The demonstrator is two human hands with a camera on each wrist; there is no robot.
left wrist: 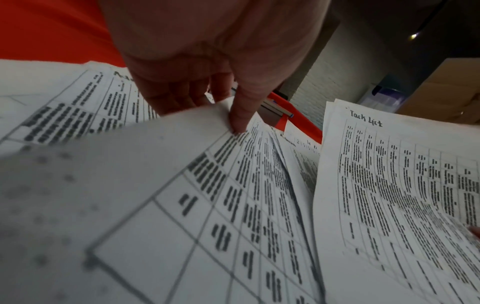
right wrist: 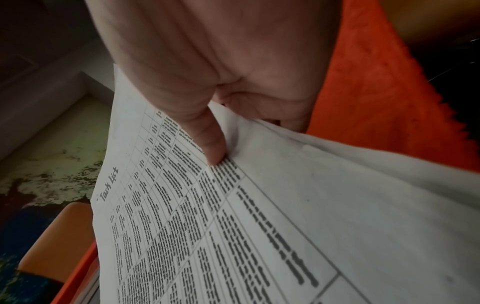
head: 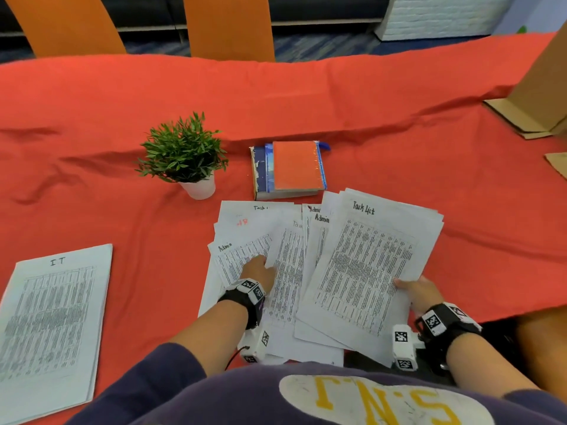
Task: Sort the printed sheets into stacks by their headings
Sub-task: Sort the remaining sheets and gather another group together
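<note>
A loose fan of printed sheets (head: 276,240) headed "Admin" and "Task List" lies on the red tablecloth before me. My left hand (head: 260,271) lies on the fan and pinches the edge of one sheet (left wrist: 182,154) between thumb and fingers. My right hand (head: 417,289) grips a small sheaf topped by a "Task List" sheet (head: 365,265), thumb on top (right wrist: 210,144), lifted slightly at the fan's right. A separate stack headed "IT" (head: 52,326) lies far left.
A small potted plant (head: 187,154) and a pile of books (head: 288,170) stand just behind the sheets. Cardboard boxes (head: 537,96) sit at the far right. Orange chair backs (head: 230,26) line the table's far side.
</note>
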